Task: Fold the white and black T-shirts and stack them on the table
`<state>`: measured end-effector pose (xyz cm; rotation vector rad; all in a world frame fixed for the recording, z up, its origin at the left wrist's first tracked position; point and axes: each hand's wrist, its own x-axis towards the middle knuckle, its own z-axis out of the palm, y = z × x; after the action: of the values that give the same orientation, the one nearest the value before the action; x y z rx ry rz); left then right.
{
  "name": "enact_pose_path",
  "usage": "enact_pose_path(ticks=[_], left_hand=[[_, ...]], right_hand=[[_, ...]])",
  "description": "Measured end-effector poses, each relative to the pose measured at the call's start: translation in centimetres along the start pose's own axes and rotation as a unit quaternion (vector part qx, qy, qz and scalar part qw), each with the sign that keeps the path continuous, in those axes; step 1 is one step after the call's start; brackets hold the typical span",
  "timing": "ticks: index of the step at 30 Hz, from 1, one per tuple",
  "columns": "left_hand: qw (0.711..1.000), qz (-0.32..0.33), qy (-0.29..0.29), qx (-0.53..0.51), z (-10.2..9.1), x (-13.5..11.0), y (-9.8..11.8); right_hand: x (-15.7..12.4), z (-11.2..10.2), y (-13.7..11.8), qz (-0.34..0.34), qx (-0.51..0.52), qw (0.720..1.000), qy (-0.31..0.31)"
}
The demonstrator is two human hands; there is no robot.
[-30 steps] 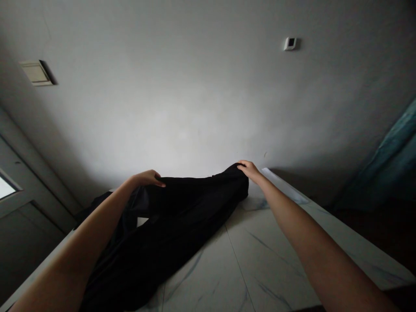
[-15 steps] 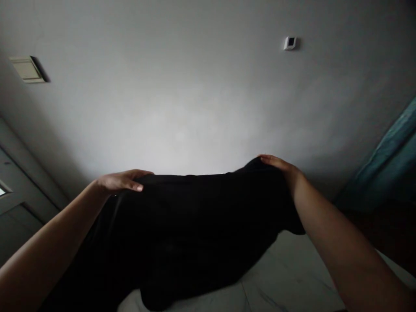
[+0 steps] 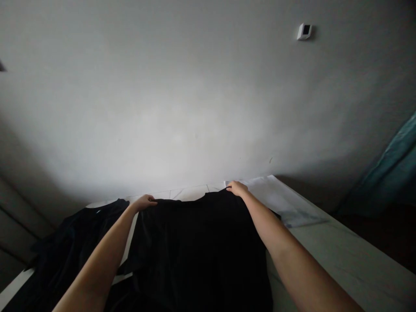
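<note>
A black garment (image 3: 198,247) lies spread flat over a white marbled table (image 3: 328,255). My left hand (image 3: 144,202) grips the garment's far left corner, fingers closed on the cloth. My right hand (image 3: 236,188) pinches the far right corner, near the wall. Both arms reach forward across the fabric.
A second dark garment (image 3: 71,242) lies heaped on the table's left end. A white sheet of paper (image 3: 282,197) rests at the far right of the table. A grey wall (image 3: 195,108) stands behind, with a small white device (image 3: 304,31). Teal fabric (image 3: 396,173) hangs at right.
The black garment was lifted off the table and swung forward, then laid out flat. Both hands moved farther away toward the wall, still holding its edge.
</note>
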<state>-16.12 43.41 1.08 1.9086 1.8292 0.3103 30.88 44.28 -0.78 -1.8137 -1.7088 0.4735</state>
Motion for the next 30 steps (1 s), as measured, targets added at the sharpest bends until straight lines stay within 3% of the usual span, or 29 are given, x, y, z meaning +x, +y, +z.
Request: enact_pose_path(ticks=[4, 7, 13, 15, 17, 20, 22, 24, 26, 30], left_hand=[[0.991, -0.008, 0.127, 0.042, 0.4, 1.8, 0.1], [0.964, -0.03, 0.245, 0.098, 1.3, 2.1, 0.5], [0.913, -0.04, 0.318, 0.251, 4.8, 1.5, 1.1], [0.914, 0.009, 0.31, 0.261, 6.0, 0.8, 1.6], [0.92, 0.081, 0.284, 0.256, 7.2, -0.2, 2.3], [0.934, 0.183, 0.208, 0.224, 9.1, -2.2, 3.3], [0.947, 0.208, 0.135, 0.206, 10.2, -3.6, 3.6], [0.956, 0.206, 0.057, 0.203, 11.0, -4.6, 3.5], [0.956, 0.202, 0.005, 0.214, 11.4, -5.4, 2.8], [0.95, 0.196, 0.013, 0.243, 10.6, -7.3, 0.8]], right_hand=[[2.0, 2.2, -0.8, 0.024, -0.064, 0.995, 0.07], [2.5, 4.0, -1.5, -0.009, -0.121, 0.984, 0.132], [1.4, 7.1, -1.9, -0.025, -0.234, 0.957, 0.171], [0.5, 7.7, -2.0, -0.067, -0.231, 0.955, 0.175], [-0.8, 8.1, -2.1, -0.14, -0.218, 0.956, 0.139], [-3.1, 8.6, -2.1, -0.244, -0.198, 0.949, 0.023], [-4.4, 8.9, -1.9, -0.264, -0.194, 0.941, -0.083], [-5.3, 8.9, -1.8, -0.239, -0.203, 0.936, -0.158], [-6.0, 8.5, -1.8, -0.189, -0.227, 0.938, -0.182], [-7.7, 7.1, -2.3, -0.064, -0.281, 0.946, -0.151]])
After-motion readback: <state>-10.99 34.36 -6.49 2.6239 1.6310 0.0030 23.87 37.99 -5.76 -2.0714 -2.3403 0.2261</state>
